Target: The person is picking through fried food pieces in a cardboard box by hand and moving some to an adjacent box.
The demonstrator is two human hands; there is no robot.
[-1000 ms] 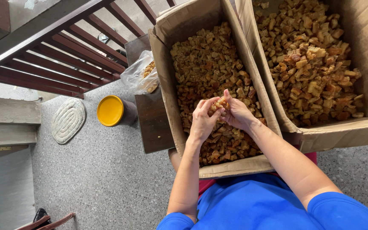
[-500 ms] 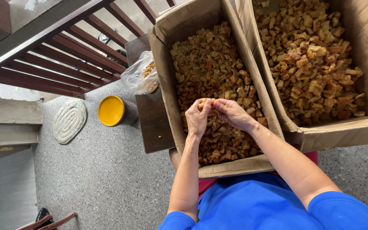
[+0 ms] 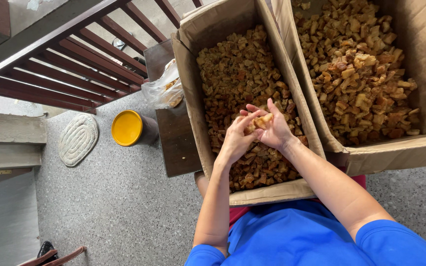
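My left hand (image 3: 236, 139) and my right hand (image 3: 274, 129) meet over a cardboard box (image 3: 192, 93) filled with small brown chunks (image 3: 237, 74). Both hands pinch one tan chunk (image 3: 262, 119) between their fingers, held just above the heap. A second, wider cardboard box (image 3: 395, 152) to the right holds more of the same brown chunks (image 3: 361, 74). I wear a blue shirt (image 3: 297, 236).
A dark wooden stool (image 3: 176, 143) stands left of the boxes with a clear plastic bag (image 3: 161, 91) on it. A container with a yellow lid (image 3: 127, 128) and an oval woven mat (image 3: 77, 139) sit on the speckled floor. A dark red railing (image 3: 75, 74) runs along the upper left.
My hands have stayed over the left box while turning the chunk between the fingers. They have shifted slightly toward the box's right side.
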